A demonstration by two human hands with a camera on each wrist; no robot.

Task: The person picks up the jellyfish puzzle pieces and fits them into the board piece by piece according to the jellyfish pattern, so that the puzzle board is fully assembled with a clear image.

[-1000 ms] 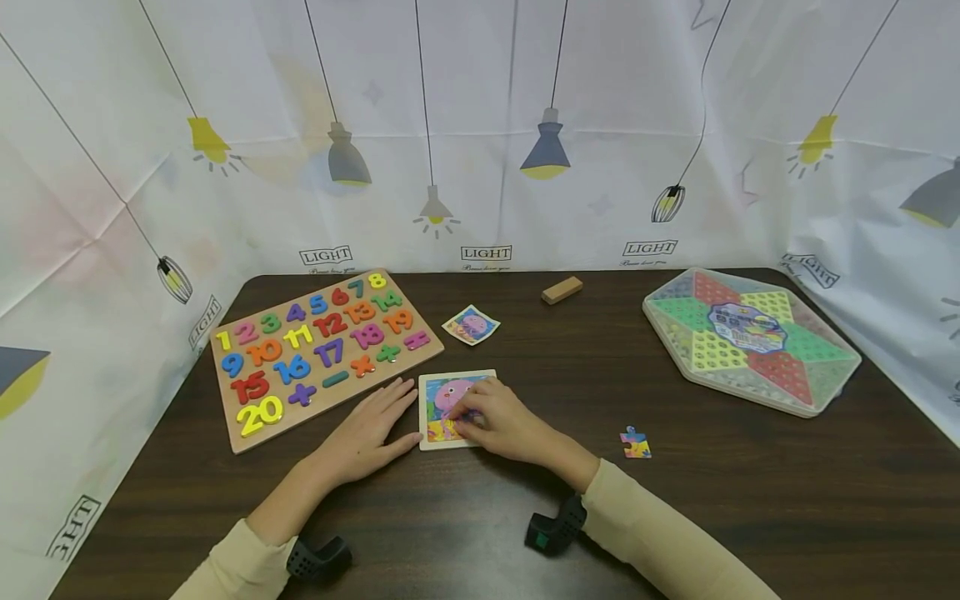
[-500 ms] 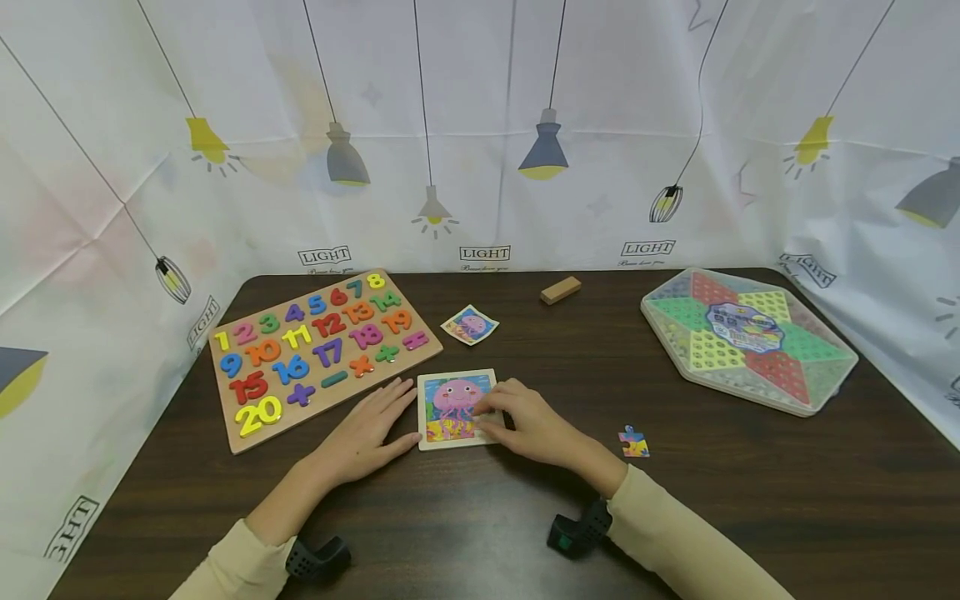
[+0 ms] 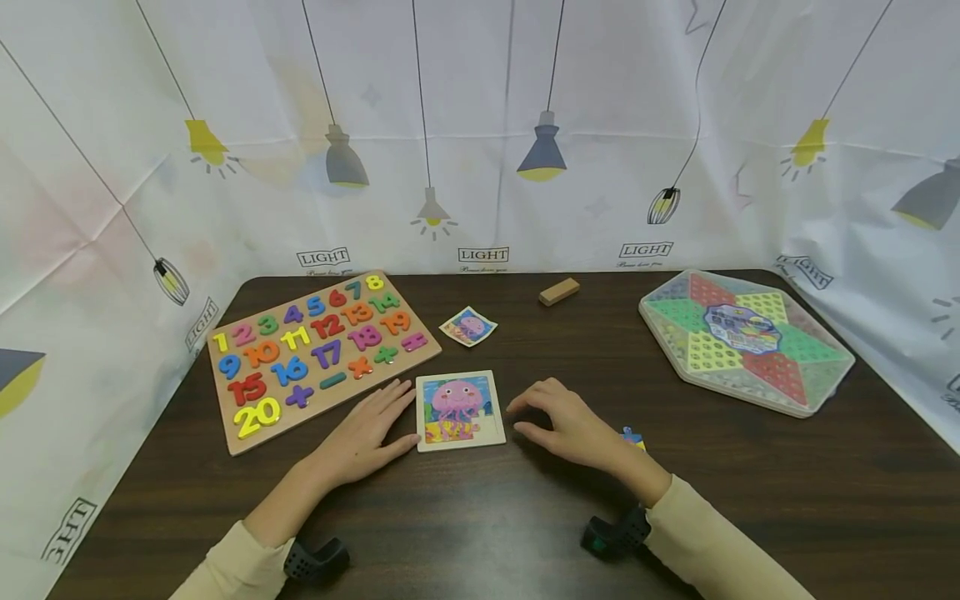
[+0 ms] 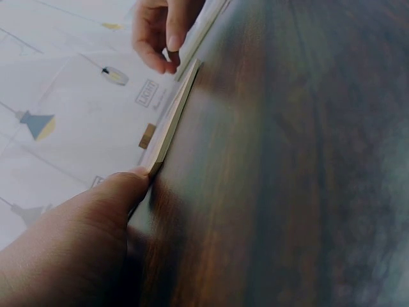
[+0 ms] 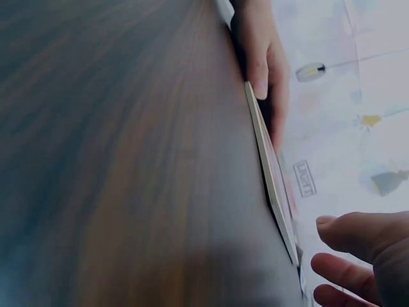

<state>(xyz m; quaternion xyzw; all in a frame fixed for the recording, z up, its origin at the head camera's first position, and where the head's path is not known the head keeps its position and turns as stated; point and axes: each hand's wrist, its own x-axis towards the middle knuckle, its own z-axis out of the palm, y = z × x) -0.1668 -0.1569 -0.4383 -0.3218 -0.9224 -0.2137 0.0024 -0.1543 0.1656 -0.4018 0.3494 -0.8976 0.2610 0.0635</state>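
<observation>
A square jigsaw puzzle (image 3: 457, 400) with a pink jellyfish picture lies in a pale wooden frame on the table; bare wood shows at its lower right corner. My left hand (image 3: 367, 442) rests beside it, fingers extended, thumb tip and fingertips at its left edge. In the left wrist view, that thumb (image 4: 124, 192) touches the frame's corner. My right hand (image 3: 566, 425) is just right of the frame, fingers loosely bent and apart, holding nothing. A loose puzzle piece (image 3: 633, 437), blue and yellow, lies partly hidden behind my right wrist.
A wooden number board (image 3: 315, 358) with colourful numerals lies at the left. Beyond the puzzle are a small jellyfish picture card (image 3: 468, 326) and a wooden block (image 3: 559, 292). At the right lies a hexagonal game box (image 3: 746, 342). A printed curtain (image 3: 480, 125) hangs behind the table.
My right hand has moved right, off the puzzle and toward the loose piece, uncovering the picture and the bare corner. My left hand has stayed at the frame's left edge.
</observation>
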